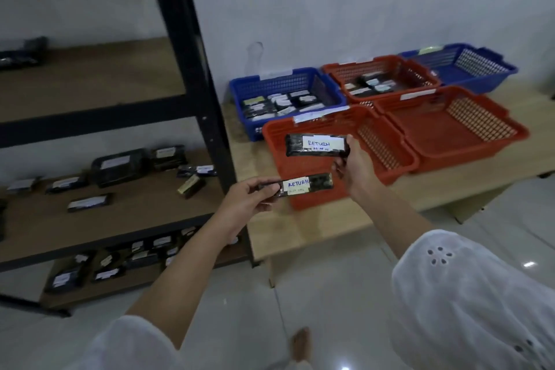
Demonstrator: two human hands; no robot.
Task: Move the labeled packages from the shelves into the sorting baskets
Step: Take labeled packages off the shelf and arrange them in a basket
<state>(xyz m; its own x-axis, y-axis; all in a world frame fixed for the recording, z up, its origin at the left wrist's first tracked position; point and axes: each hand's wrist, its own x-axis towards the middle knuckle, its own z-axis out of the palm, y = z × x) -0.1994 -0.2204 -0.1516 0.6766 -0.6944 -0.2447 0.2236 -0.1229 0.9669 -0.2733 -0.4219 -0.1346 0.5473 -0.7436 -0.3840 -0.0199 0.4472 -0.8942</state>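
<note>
As my left hand (249,200) pinches the lower package (319,182) to its right, my right hand (357,168) pinches the upper package (295,146); both are flat, glossy and black.

orange baskets (339,129), blue baskets (270,81).

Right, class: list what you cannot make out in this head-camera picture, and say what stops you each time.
All in the head view:
1. The line under RETURN on the upper RETURN package and the lower RETURN package: too small.
2. The tape label on the near orange basket: blurred.
3. Labels on the middle-shelf packages: too small.
4. The top-shelf package: cut by the left edge.
</note>
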